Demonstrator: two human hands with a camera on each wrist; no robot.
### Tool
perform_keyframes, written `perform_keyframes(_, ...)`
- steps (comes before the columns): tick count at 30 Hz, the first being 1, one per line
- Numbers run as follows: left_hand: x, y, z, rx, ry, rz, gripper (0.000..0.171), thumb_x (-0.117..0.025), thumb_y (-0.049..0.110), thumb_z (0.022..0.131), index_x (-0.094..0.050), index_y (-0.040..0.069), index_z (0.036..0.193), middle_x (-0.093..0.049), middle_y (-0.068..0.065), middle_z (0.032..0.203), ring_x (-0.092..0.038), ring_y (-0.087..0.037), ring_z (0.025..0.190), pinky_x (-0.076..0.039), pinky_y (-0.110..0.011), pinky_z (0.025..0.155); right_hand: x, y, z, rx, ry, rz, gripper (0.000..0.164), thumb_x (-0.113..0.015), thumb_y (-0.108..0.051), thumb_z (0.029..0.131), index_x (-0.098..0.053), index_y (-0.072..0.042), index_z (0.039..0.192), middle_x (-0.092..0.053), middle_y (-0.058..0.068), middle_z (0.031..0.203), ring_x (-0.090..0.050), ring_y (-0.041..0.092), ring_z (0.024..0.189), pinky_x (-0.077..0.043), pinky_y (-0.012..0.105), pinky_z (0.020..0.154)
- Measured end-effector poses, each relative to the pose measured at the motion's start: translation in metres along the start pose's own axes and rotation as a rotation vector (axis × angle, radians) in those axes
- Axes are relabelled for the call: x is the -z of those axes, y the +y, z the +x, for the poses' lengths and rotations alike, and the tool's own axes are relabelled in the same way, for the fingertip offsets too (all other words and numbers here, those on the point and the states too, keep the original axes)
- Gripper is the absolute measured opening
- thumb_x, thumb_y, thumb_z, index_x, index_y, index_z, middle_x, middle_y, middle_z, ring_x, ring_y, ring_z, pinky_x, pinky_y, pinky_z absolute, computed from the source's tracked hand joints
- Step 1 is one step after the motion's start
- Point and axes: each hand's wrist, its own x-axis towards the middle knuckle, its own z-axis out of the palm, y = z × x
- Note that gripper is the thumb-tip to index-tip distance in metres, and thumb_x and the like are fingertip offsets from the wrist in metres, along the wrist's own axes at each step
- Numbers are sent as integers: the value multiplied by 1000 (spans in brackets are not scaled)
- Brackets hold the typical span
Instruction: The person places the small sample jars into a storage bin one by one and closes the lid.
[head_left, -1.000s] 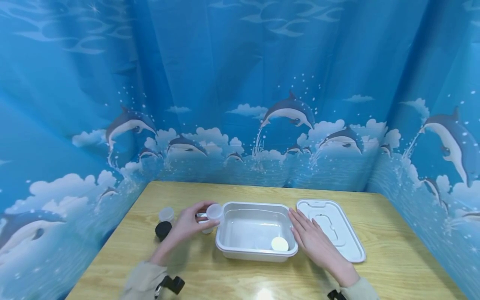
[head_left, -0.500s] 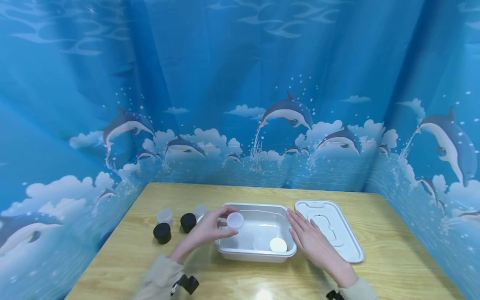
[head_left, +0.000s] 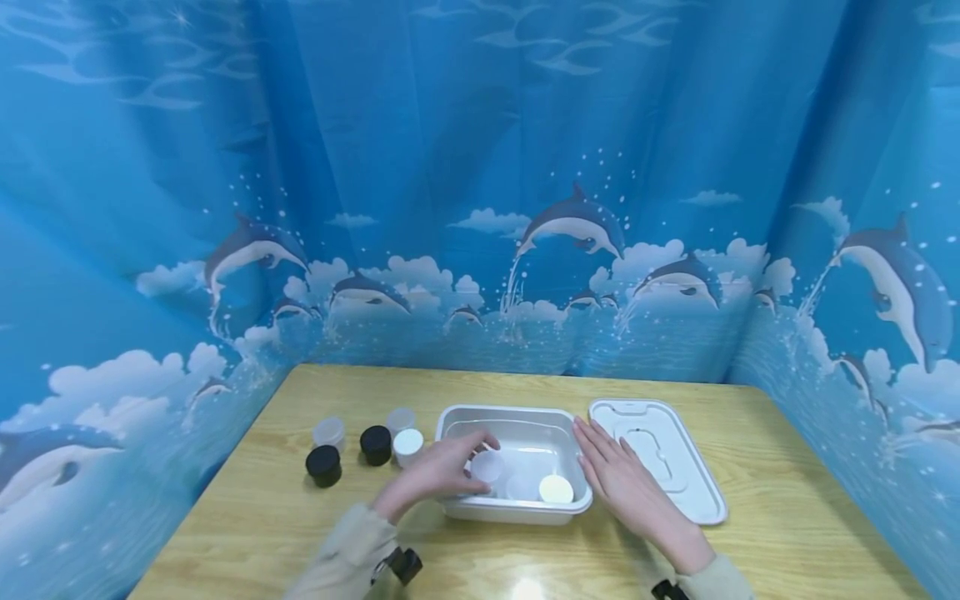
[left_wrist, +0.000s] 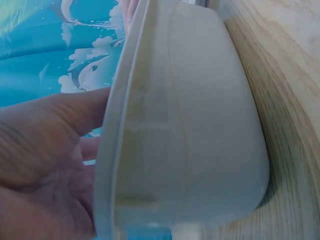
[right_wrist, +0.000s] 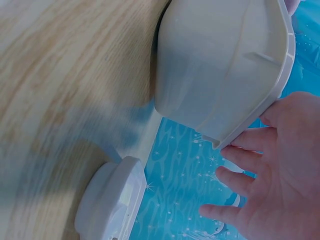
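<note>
In the head view my left hand (head_left: 450,467) reaches over the near left rim into a white plastic box (head_left: 517,510). Its thumb and fingers curl round a small translucent round container (head_left: 487,467). Beside that, on the box floor, are another translucent round container (head_left: 521,487) and a cream-white one (head_left: 557,489). The box wall (left_wrist: 200,125) hides the held container in the left wrist view. My right hand (head_left: 626,483) lies with straight fingers against the right rim; in the right wrist view its fingertips (right_wrist: 250,140) touch the rim.
Left of the box stand two black round containers (head_left: 376,445), a white one (head_left: 408,446) and two translucent ones (head_left: 329,432). The white box lid (head_left: 667,458) lies on the wooden table (head_left: 480,558) to the right. A dolphin-print curtain (head_left: 465,208) surrounds the table.
My left hand has carried the translucent container rightward from beside the box, over its left rim and down inside. The right hand has stayed at the right rim.
</note>
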Motion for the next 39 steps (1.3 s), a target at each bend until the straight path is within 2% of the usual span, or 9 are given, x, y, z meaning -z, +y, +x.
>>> perform_keyframes(5, -3, 4, 5, -7, -60, 93, 46, -86, 19, 80, -67, 11, 121, -69, -8, 124, -64, -23, 112, -56, -36, 96, -1, 1, 0, 2, 1, -13, 51, -50, -23, 107, -41, -3, 153, -39, 13, 159, -36, 36, 147, -31, 66, 115)
perform_keyframes(9, -4, 7, 7, 15, -92, 131, 41, -85, 20, 81, -68, 12, 118, -69, -7, 123, -64, -22, 113, -54, -36, 98, -1, 0, 0, 3, 1, -19, 52, -51, -23, 106, -41, -3, 153, -40, 13, 159, -36, 36, 147, -31, 66, 116)
perform_keyframes(15, -4, 10, 8, 49, -139, 105, 40, -82, 21, 85, -66, 13, 121, -69, -8, 121, -63, -23, 113, -54, -38, 98, 0, -1, 0, 3, -2, -21, 52, -51, -23, 106, -41, -3, 153, -39, 13, 159, -35, 36, 147, -30, 66, 116)
perform_keyframes(22, -2, 10, 8, 3, -179, 90, 28, -73, 27, 93, -71, 14, 117, -72, -3, 113, -65, -17, 103, -54, -31, 91, 0, -1, 0, 7, 2, -18, 52, -51, -23, 106, -42, -3, 153, -39, 14, 159, -36, 36, 147, -30, 66, 116)
perform_keyframes(26, -1, 10, 9, 16, -182, 40, 25, -67, 26, 98, -70, 13, 119, -73, -4, 113, -67, -17, 104, -55, -32, 93, -1, -1, 0, 10, 4, -19, 51, -50, -23, 106, -42, -3, 153, -39, 14, 159, -35, 36, 147, -30, 66, 116)
perform_keyframes(29, -1, 10, 10, 28, -139, -20, 24, -62, 21, 101, -69, 10, 120, -73, -7, 115, -68, -21, 106, -56, -37, 94, -1, -1, 0, 10, 1, -20, 51, -50, -23, 107, -42, -3, 153, -39, 14, 159, -36, 36, 147, -31, 66, 116)
perform_keyframes(32, -2, 6, 10, 0, -45, -101, 24, -58, 16, 103, -66, 4, 122, -72, -11, 116, -67, -26, 109, -57, -41, 95, -1, -1, 0, 8, 1, -19, 51, -50, -23, 107, -42, -3, 153, -40, 14, 159, -36, 36, 146, -31, 66, 115)
perform_keyframes(36, -1, 1, 11, -51, 95, -222, 28, -54, 16, 105, -63, 0, 127, -71, -13, 116, -68, -29, 105, -60, -36, 88, -1, -1, 0, 5, 3, -17, 51, -50, -23, 107, -42, -3, 153, -41, 14, 158, -37, 36, 146, -32, 66, 115)
perform_keyframes(39, -1, -2, 10, -58, 161, -337, 32, -53, 18, 106, -61, -3, 129, -70, -17, 116, -69, -32, 103, -61, -32, 83, -1, 0, 0, 2, 1, -17, 51, -49, -24, 107, -42, -3, 153, -40, 14, 159, -36, 36, 146, -31, 66, 115)
